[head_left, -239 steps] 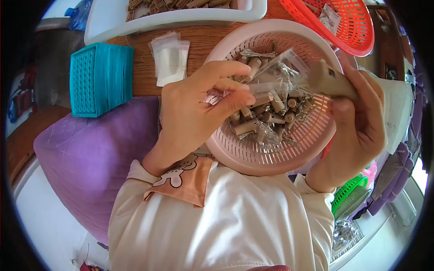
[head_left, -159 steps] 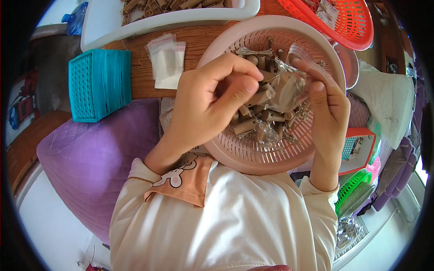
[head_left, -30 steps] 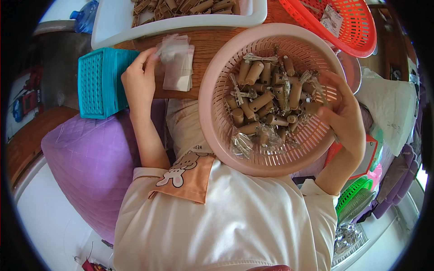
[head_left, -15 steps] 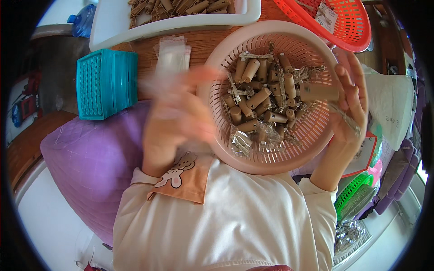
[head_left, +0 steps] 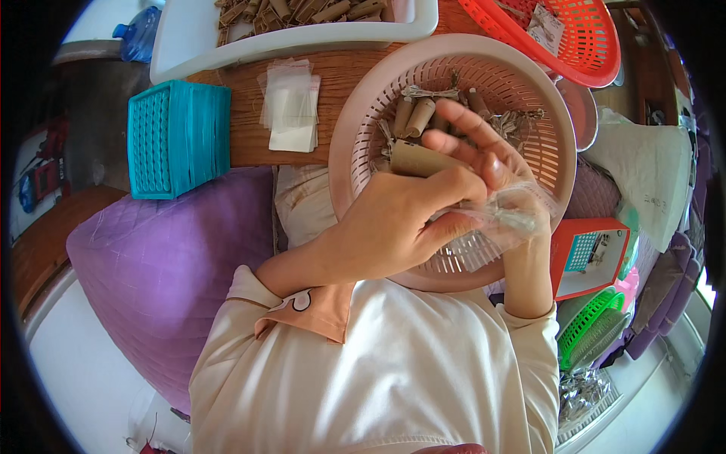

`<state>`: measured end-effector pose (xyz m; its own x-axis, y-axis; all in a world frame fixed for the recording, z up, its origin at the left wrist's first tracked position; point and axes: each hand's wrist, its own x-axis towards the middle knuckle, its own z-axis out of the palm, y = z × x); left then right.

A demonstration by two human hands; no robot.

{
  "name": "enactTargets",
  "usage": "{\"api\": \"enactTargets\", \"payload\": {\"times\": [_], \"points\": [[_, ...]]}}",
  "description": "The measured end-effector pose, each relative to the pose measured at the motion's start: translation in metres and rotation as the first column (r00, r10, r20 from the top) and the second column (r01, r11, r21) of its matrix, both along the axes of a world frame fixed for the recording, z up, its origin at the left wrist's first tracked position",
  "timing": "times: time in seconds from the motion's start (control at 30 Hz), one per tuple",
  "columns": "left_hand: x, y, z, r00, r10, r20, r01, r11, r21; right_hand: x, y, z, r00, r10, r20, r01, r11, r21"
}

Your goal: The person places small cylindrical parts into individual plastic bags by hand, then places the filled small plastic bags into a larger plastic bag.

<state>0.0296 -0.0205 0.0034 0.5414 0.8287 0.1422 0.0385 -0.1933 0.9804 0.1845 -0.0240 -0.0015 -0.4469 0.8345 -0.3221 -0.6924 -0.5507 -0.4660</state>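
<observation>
Over the pink slotted basket [head_left: 349,144], my two hands are close together. My left hand [head_left: 408,219] is closed, its thumb and forefinger pinching a clear plastic bag [head_left: 503,219] that stretches across my right palm. My right hand [head_left: 503,163] has its upper fingers raised and apart. Its lower fingers and thumb bend around one end of a brown tube [head_left: 420,159], which points left above my left knuckles. The grip on that end is partly hidden. More small brown tubes [head_left: 420,117] with bundled pale string lie inside the basket, mostly covered by my hands.
Flat clear bags [head_left: 293,110] lie stacked on the wooden table [head_left: 242,125], beside teal plastic trays [head_left: 179,140]. A white tub [head_left: 302,47] of brown pieces stands behind. At the right are a red basket [head_left: 590,45], a red-edged box [head_left: 560,261] and a green basket [head_left: 594,318].
My left hand has swung right from beside the basket to my right hand and now holds a clear bag. My right hand has brought the brown tube leftward over the basket.
</observation>
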Motion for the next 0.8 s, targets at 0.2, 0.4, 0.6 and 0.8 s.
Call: {"api": "enactTargets", "payload": {"times": [0.2,0.4,0.6,0.8], "points": [[-0.011,0.006,0.005,0.991,-0.088,-0.099,0.099,0.990,0.105,0.009,0.002,0.000,0.966,0.141,0.219,-0.163,0.983,0.087],[-0.020,0.012,0.009,0.985,-0.095,-0.145,0.112,0.987,0.113,0.012,0.003,0.008,0.926,0.105,0.364,-0.130,0.991,0.044],[-0.019,0.015,0.002,0.967,0.238,-0.086,-0.220,0.959,0.178,0.003,-0.006,0.018,0.851,-0.034,0.524,-0.088,0.975,0.206],[-0.017,0.018,0.007,0.961,0.260,-0.090,-0.268,0.959,-0.091,0.000,-0.002,0.009,0.727,-0.395,0.561,0.269,0.916,0.297]]}}
